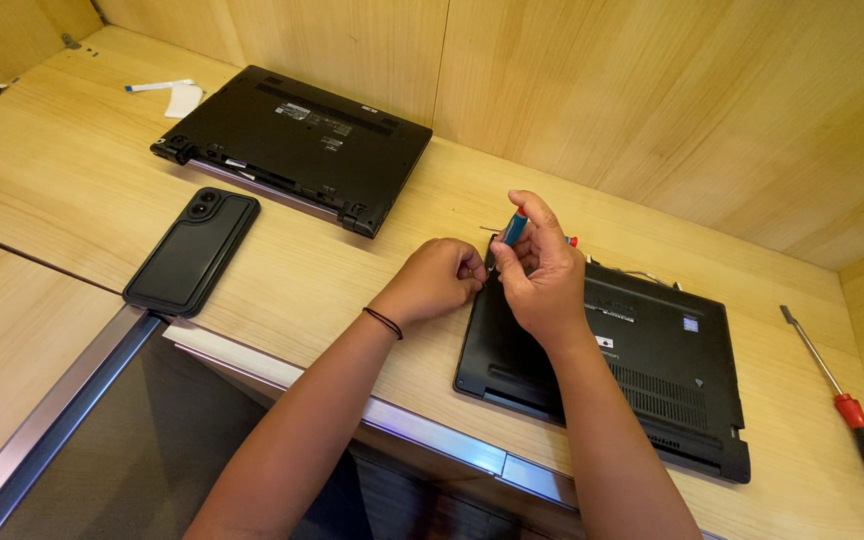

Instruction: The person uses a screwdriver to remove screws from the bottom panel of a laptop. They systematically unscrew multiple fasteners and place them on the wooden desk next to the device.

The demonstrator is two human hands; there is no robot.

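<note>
**Small screwdriver upright at a laptop's corner**

Pale wooden worktop boxed in by wooden walls. Blue-handled small screwdriver held steeply, long axis near vertical, handle up and leaning slightly right, tip down at the far left corner of an upturned black laptop. Right hand curled closed around the handle. Left hand pinched narrow just beside the tip, perhaps on a screw, too small to tell. Farther off: second black laptop, black phone, red-handled screwdriver.
</note>
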